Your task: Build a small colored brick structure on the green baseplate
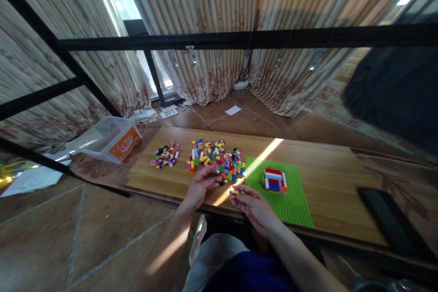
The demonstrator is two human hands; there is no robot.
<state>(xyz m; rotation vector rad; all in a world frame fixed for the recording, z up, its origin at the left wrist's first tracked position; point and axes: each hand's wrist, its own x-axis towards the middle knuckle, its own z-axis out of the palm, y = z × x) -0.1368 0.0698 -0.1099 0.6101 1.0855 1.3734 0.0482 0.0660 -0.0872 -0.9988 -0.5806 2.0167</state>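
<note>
A large pile of loose toy building bricks (210, 153) in many colours lies near the middle of the wooden board. My left hand (201, 187) is at the pile's near edge, its fingers curved and apart, with no brick seen held in it. My right hand (255, 207) pinches small toy bricks (238, 192), partly yellow, just in front of the pile; the fingers hide part of them. To its right lies a green studded baseplate (294, 205). On that baseplate stands a low square brick structure (274, 179) in red, white, blue and orange.
A smaller brick pile (166, 155) lies on the left of the board (328, 187). Farther left stands a clear plastic box (111, 139) with an orange label. A dark flat object (390, 219) is at the right end. A black metal bar (219, 40) crosses beyond the table.
</note>
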